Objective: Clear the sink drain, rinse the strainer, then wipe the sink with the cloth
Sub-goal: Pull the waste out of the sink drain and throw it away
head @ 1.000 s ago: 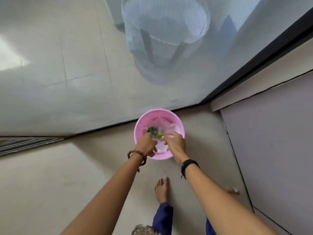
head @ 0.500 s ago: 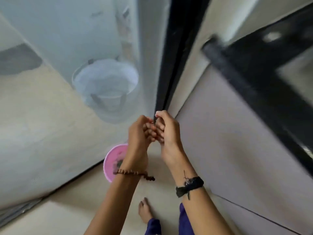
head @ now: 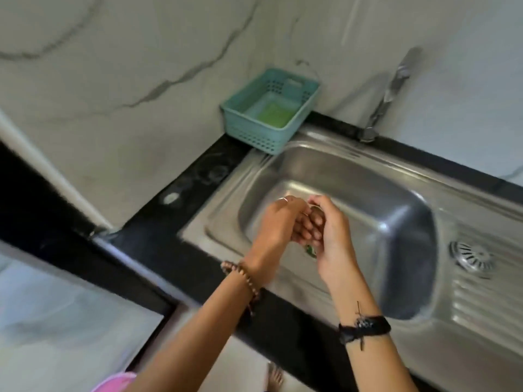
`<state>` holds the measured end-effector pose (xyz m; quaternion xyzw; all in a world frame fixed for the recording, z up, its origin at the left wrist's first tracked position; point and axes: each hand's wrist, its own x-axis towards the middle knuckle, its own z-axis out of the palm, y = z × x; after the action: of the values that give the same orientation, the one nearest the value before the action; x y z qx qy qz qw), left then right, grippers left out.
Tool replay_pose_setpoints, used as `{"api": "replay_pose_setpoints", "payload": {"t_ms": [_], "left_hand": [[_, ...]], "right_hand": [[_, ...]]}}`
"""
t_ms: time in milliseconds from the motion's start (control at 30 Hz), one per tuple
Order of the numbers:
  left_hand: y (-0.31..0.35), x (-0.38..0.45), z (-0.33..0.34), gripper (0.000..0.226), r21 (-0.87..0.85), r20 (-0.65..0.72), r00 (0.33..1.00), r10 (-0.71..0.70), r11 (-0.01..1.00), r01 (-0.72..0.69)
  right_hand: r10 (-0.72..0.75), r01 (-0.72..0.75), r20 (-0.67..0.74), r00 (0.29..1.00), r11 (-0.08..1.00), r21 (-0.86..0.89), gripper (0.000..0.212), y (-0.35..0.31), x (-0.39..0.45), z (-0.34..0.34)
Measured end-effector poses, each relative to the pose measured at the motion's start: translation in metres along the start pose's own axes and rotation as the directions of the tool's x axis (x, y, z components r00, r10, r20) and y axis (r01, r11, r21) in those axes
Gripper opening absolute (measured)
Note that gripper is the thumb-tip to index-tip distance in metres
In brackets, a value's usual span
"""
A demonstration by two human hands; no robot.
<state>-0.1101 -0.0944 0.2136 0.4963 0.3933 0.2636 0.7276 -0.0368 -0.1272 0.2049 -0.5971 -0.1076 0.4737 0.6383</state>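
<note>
Steel sink (head: 368, 176) beneath both hands, basin dry-looking, unwiped. Tap (head: 390, 89) beyond right hand (head: 334, 239), not running. Left hand (head: 278, 222) and right hand cupped together over basin, closed around small metal strainer (head: 316, 212). Green scrap (head: 310, 250) below right palm. Rinsing, wiping left; cloth not seen.

The left hand (head: 278, 222) and right hand (head: 329, 236) close around the strainer (head: 316, 213), so only a sliver of metal shows between the fingers and its shape cannot be told. A small green scrap (head: 310, 250) under the right hand is too small to identify. The faucet (head: 390, 91) is motion-blurred, the pink bucket (head: 117, 381) is cut by the bottom edge, and the sink (head: 481, 321) runs off the right edge.
</note>
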Motion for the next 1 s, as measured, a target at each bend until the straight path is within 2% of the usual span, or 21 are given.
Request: {"api": "replay_pose_setpoints", "payload": {"t_ms": [67,133,200,267,367,500,567,633,700,800,900,933,1000], "left_hand": [[-0.009,0.044,0.023,0.028,0.107,0.016,0.996,-0.089,0.990,0.087],[-0.027,0.088,0.032,0.020,0.307,-0.032,0.991,-0.130,0.942,0.134],[-0.052,0.131,0.035,0.016,0.552,-0.090,0.990,-0.112,0.822,0.143],[-0.082,0.164,0.033,0.020,0.742,-0.130,0.983,-0.129,0.645,0.183],[-0.120,0.194,0.030,0.022,0.904,-0.154,0.972,-0.177,0.372,0.211],[-0.161,0.212,0.034,0.026,0.959,-0.126,0.969,-0.215,0.224,0.174],[-0.175,0.216,0.039,0.024,0.977,-0.104,0.971,-0.216,0.160,0.140],[-0.185,0.216,0.041,0.022,0.980,-0.108,0.970,-0.220,0.138,0.140],[-0.191,0.218,0.040,0.021,0.972,-0.129,0.965,-0.227,0.166,0.169],[-0.192,0.218,0.037,0.020,0.952,-0.142,0.960,-0.241,0.233,0.199],[-0.187,0.212,0.029,0.024,0.904,-0.159,0.947,-0.279,0.345,0.254],[-0.184,0.208,0.026,0.025,0.882,-0.160,0.937,-0.310,0.382,0.277],[-0.170,0.199,0.020,0.027,0.837,-0.152,0.917,-0.369,0.445,0.318]], "right_hand": [[-0.013,-0.004,-0.116,0.993,0.990,-0.142,0.026,-0.005,0.042,-0.032],[-0.007,-0.060,-0.190,0.982,0.937,-0.345,0.013,0.000,0.081,-0.061],[0.030,-0.137,-0.219,0.975,0.861,-0.489,0.014,0.014,0.119,-0.090],[0.079,-0.218,-0.248,0.966,0.766,-0.605,0.020,0.034,0.152,-0.114],[0.125,-0.294,-0.269,0.955,0.524,-0.799,0.016,0.064,0.186,-0.135],[0.118,-0.189,-0.171,0.978,0.162,-0.968,0.030,0.094,0.212,-0.139],[0.086,-0.109,-0.107,0.991,0.029,-0.994,0.031,0.107,0.220,-0.135],[0.042,-0.040,-0.043,0.998,-0.063,-0.997,0.032,0.119,0.224,-0.133],[0.011,0.016,0.015,1.000,-0.106,-0.994,0.035,0.130,0.227,-0.132],[0.033,0.041,0.038,0.999,-0.102,-0.994,0.034,0.137,0.224,-0.133],[0.091,0.014,0.003,0.996,-0.114,-0.993,0.030,0.133,0.218,-0.136],[0.096,-0.023,-0.032,0.995,-0.090,-0.996,0.029,0.129,0.216,-0.136],[0.101,-0.131,-0.125,0.987,0.054,-0.990,0.027,0.115,0.210,-0.135]]}}
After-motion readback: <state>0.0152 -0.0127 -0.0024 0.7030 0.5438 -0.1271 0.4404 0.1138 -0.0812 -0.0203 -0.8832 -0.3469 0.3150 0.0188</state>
